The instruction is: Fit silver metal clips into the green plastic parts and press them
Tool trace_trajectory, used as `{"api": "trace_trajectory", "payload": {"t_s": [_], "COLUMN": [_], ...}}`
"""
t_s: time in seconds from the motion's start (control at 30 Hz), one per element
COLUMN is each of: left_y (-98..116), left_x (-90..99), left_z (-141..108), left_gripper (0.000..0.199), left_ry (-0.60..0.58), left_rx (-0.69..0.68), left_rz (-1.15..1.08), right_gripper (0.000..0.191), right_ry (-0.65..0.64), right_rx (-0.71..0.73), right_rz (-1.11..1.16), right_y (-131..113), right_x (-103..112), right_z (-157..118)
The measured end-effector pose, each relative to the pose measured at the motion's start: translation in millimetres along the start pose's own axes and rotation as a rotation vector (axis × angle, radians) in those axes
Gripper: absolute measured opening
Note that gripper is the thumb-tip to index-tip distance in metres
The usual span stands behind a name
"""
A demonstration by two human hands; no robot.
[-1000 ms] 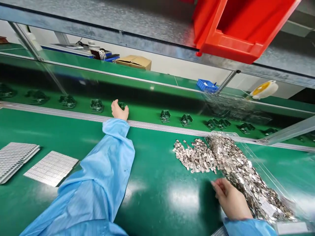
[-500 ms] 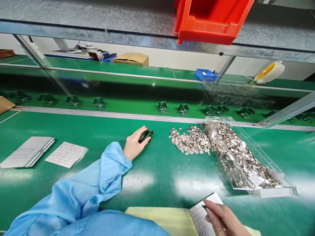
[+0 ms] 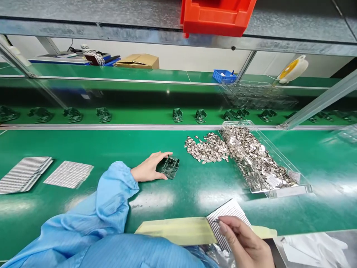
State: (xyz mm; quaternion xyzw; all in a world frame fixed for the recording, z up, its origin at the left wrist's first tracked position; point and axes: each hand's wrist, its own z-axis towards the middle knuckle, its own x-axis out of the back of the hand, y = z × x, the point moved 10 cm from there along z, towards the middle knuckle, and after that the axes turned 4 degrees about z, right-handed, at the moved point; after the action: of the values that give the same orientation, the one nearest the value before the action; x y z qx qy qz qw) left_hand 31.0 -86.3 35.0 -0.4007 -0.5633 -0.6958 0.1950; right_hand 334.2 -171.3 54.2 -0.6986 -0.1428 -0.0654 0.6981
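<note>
My left hand (image 3: 150, 168) spans a small green circuit board assembly (image 3: 170, 166) at the table's middle, index finger at its far edge and thumb at its near left corner. The board lies tilted up with parts showing on its face. Low in the view, my right hand (image 3: 245, 238) pinches a small dark piece (image 3: 216, 221) between thumb and index finger. Beneath those fingertips is a striped grey-and-white sheet (image 3: 232, 210), resting on a pale yellow strip (image 3: 175, 230). My right fingers hide part of the sheet.
Small metal pieces (image 3: 208, 148) lie heaped beside a clear tray (image 3: 291, 191) full of them. At left are a stack of striped sheets (image 3: 25, 173) and a single sheet (image 3: 69, 174). More board assemblies (image 3: 177, 115) stand along the back strip. A red bin (image 3: 219, 20) hangs overhead.
My left hand has moved slightly nearer with the board, which now shows its face; the fingers are wider apart. My right hand has shifted left over the sheet. The whole view has shifted.
</note>
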Motion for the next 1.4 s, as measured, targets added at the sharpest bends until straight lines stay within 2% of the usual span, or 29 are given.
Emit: {"api": "trace_trajectory", "payload": {"t_s": [0.1,0.2,0.27,0.33,0.43,0.63,0.83,1.0,1.23,1.4], "left_y": [26,51,67,82,92,87,93,98,97,101], "left_x": [-14.3,-42.5,-64.2,-82.9,-97.2,-101.1,-95.8,-84.2,-83.3,-83.6], "left_z": [-3,-15,-21,-25,-26,-29,-31,-31,-34,-39], "left_gripper": [0.068,0.06,0.057,0.053,0.05,0.052,0.044,0.033,0.027,0.025], "left_ry": [0.113,0.172,0.134,0.045,-0.051,-0.057,-0.069,0.003,0.081,0.101], "left_rx": [-0.049,-0.009,0.028,0.059,0.097,0.085,0.029,-0.012,0.058,0.077], "left_rz": [-0.159,-0.482,-0.698,-0.859,-0.965,-0.937,-0.842,-0.751,-0.725,-0.734], "right_gripper": [0.027,0.026,0.025,0.022,0.017,0.006,0.012,0.017,0.023,0.027], "right_ry": [0.042,0.069,0.074,0.077,0.087,0.116,0.154,0.136,0.154,0.195], "right_rx": [-0.112,-0.091,-0.032,-0.001,0.019,0.051,0.044,-0.006,-0.156,-0.162], "right_rz": [0.105,0.145,0.154,0.149,0.129,0.158,0.155,0.164,0.379,0.491], "right_y": [11,8,0,-5,-7,0,-2,1,17,18], "right_x": [-14,-26,-32,-38,-47,-58,-57,-61,-65,-64], "right_z": [-1,4,9,12,13,11,13,12,8,7]}}
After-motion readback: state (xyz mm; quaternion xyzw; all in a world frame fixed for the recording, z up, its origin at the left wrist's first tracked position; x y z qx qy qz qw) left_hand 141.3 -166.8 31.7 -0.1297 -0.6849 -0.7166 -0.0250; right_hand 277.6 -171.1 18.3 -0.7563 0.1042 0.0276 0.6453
